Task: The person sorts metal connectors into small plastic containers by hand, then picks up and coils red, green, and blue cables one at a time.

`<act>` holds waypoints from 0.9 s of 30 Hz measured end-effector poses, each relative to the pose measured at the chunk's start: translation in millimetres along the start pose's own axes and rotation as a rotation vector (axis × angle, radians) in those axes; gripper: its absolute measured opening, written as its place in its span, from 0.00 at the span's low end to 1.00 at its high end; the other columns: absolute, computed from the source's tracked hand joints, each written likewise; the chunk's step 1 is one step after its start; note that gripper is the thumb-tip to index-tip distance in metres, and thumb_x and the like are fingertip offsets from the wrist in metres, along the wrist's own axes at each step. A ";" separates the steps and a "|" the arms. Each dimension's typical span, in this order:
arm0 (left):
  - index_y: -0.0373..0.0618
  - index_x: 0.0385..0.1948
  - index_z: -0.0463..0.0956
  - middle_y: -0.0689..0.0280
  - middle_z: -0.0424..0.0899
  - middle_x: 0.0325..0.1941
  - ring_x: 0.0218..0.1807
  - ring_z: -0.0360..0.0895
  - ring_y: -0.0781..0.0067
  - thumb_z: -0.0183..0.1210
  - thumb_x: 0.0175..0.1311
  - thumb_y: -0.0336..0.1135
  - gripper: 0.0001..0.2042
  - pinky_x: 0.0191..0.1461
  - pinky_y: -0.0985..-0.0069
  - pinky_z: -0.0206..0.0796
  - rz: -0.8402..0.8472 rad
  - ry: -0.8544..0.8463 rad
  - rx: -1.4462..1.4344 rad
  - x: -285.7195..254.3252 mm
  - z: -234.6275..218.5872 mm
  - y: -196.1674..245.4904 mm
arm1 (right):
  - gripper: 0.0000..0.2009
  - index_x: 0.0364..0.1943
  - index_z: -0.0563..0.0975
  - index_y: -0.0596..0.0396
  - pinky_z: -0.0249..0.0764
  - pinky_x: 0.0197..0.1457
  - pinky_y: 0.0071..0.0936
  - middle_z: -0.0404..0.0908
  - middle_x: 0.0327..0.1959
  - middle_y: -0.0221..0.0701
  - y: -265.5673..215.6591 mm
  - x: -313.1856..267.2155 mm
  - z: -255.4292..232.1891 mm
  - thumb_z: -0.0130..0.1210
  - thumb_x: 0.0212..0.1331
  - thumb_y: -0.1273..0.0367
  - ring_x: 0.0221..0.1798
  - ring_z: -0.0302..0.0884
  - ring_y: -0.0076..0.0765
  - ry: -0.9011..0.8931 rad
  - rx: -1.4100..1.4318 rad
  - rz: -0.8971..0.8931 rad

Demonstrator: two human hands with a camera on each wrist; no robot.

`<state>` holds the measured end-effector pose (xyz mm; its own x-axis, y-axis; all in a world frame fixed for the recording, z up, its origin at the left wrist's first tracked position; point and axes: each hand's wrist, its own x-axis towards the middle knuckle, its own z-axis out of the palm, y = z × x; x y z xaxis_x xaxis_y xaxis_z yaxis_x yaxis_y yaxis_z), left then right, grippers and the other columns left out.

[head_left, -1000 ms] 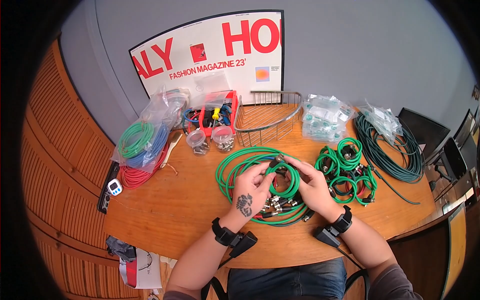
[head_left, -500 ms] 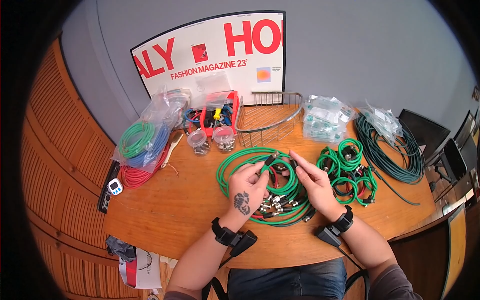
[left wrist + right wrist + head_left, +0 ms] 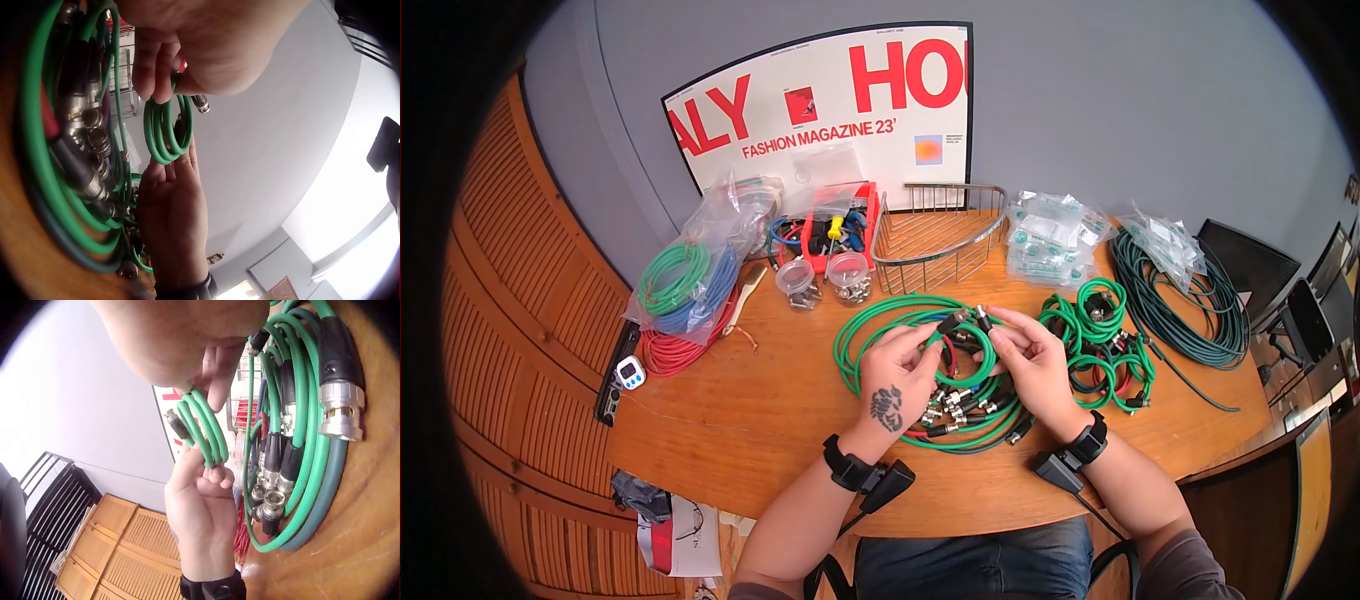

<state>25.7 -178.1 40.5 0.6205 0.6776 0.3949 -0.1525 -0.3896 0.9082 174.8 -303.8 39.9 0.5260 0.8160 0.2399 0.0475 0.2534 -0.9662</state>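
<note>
A small coil of green cable is held up between both hands, above a larger heap of cable. My left hand grips the coil's left side. A black connector with a metal tip sticks out at its fingertips. My right hand pinches the coil's right side, with another connector end at its fingertips. Below lie wide loops of green cable and a cluster of metal-tipped black connectors, with some red and dark cable among them. The right palm partly hides the coil in the right wrist view.
Small green coils lie to the right, beside a big dark green coil. Behind stand a wire basket, clear bags, a red bin and two small tubs. Bagged cables are at left.
Half a second ago the right fingers were straighter and angled up; they have since bent in around a connector end at the coil. The left hand keeps its hold, barely shifting.
</note>
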 end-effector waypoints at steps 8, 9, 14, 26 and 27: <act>0.26 0.46 0.78 0.63 0.78 0.36 0.19 0.79 0.78 0.60 0.62 0.20 0.11 0.18 0.83 0.68 -0.038 0.017 -0.028 -2.7 0.9 6.4 | 0.17 0.60 0.74 0.59 0.76 0.38 0.15 0.84 0.51 0.30 2.1 0.4 -0.6 0.54 0.69 0.71 0.45 0.80 0.17 0.070 0.002 -0.007; 0.27 0.45 0.79 0.63 0.78 0.36 0.18 0.80 0.76 0.60 0.61 0.20 0.12 0.19 0.82 0.68 -0.056 0.022 -0.037 -3.1 0.9 8.9 | 0.17 0.60 0.74 0.59 0.76 0.39 0.15 0.84 0.51 0.30 0.3 -0.2 -0.3 0.54 0.69 0.71 0.44 0.81 0.17 0.040 0.017 -0.003; 0.25 0.45 0.77 0.61 0.81 0.35 0.20 0.81 0.73 0.59 0.61 0.20 0.12 0.20 0.81 0.72 -0.189 0.020 -0.142 -3.8 1.5 12.2 | 0.16 0.58 0.76 0.60 0.76 0.41 0.15 0.85 0.48 0.29 0.8 -1.0 -0.4 0.55 0.69 0.71 0.41 0.82 0.19 -0.014 -0.036 -0.065; 0.25 0.46 0.74 0.57 0.79 0.41 0.23 0.81 0.74 0.58 0.63 0.19 0.11 0.21 0.82 0.73 -0.092 0.020 -0.169 -8.1 9.6 4.6 | 0.09 0.44 0.84 0.59 0.74 0.36 0.13 0.76 0.53 0.34 10.1 -0.8 0.2 0.62 0.60 0.77 0.35 0.80 0.16 0.002 -0.169 -0.199; 0.25 0.46 0.74 0.58 0.79 0.41 0.24 0.82 0.74 0.58 0.63 0.18 0.11 0.21 0.83 0.73 -0.033 0.006 -0.142 -7.8 10.1 4.7 | 0.09 0.45 0.82 0.60 0.74 0.36 0.13 0.75 0.52 0.33 11.2 -0.2 1.4 0.61 0.60 0.78 0.35 0.80 0.16 0.026 -0.151 -0.209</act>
<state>27.9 -191.5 40.3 0.6222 0.6928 0.3646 -0.2396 -0.2748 0.9312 174.0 -300.4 29.2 0.5125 0.7400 0.4355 0.2825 0.3336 -0.8994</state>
